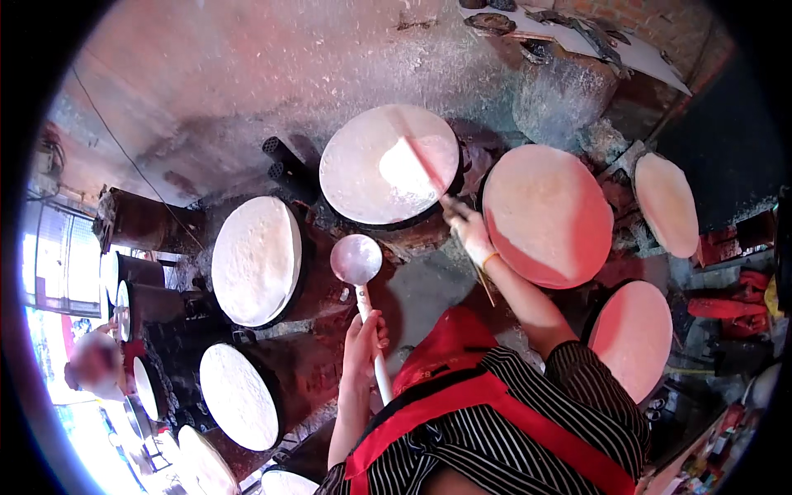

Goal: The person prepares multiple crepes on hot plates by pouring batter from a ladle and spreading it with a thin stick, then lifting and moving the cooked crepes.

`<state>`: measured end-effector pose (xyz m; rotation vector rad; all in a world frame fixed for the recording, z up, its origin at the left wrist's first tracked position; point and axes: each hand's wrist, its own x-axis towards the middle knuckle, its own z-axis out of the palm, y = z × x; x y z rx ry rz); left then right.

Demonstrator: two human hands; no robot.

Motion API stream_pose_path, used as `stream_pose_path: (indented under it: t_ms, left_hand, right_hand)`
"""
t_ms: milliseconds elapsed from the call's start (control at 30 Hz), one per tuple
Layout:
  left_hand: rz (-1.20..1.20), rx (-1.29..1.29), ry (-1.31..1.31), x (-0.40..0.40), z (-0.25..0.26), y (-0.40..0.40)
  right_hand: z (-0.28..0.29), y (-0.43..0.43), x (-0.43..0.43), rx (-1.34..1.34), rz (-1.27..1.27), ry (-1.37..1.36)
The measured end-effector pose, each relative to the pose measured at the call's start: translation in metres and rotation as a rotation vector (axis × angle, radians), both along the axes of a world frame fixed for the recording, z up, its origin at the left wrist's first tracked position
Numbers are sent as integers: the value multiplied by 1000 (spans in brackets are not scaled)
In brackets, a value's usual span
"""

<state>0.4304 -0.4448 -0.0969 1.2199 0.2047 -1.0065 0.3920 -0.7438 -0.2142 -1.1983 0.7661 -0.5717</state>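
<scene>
My left hand (pixel 364 340) grips the white handle of a ladle (pixel 356 258), with its round metal bowl raised between two griddles. Its handle runs down past my wrist towards my red apron (pixel 448 346). In my right hand (pixel 471 238), which looks gloved, is a long thin spreader (pixel 427 168), slightly blurred. The spreader lies across a round griddle (pixel 352 154) covered in a pale layer. Beside the spreader is a brighter white patch of batter (pixel 399 167). Close to my right forearm stands another griddle with a pale round sheet (pixel 544 210), partly in red light.
More pale-topped round griddles stand at left (pixel 255 263), lower left (pixel 240 396), right (pixel 634 337) and far right (pixel 665 204). Black honeycomb coal briquettes (pixel 284 162) sit against the stained wall (pixel 260 68). A person (pixel 96 365) is at the far left. Cluttered goods (pixel 711 458) fill the lower right.
</scene>
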Motion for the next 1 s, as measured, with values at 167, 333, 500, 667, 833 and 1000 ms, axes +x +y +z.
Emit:
stream_pose_path:
  t_ms: [167, 333, 500, 667, 833, 1000]
  left_hand:
    - [-121, -38, 49, 27, -8, -27]
    - [-203, 39, -151, 90, -35, -69]
    - [-176, 63, -169, 118, -57, -150]
    - [-100, -53, 62, 129, -97, -162]
    - [-186, -376, 575, 137, 21, -101]
    - [-292, -287, 580, 133, 49, -46]
  right_hand:
    - [-7, -33, -5, -14, 72, -2]
    - [-7, 5, -49, -50, 241, 114]
    - [-55, 24, -52, -277, -175, -69]
    - [13, 84, -28, 441, 164, 190]
    - [64, 43, -33, 219, 208, 99]
    - [12, 16, -26, -705, -71, 228]
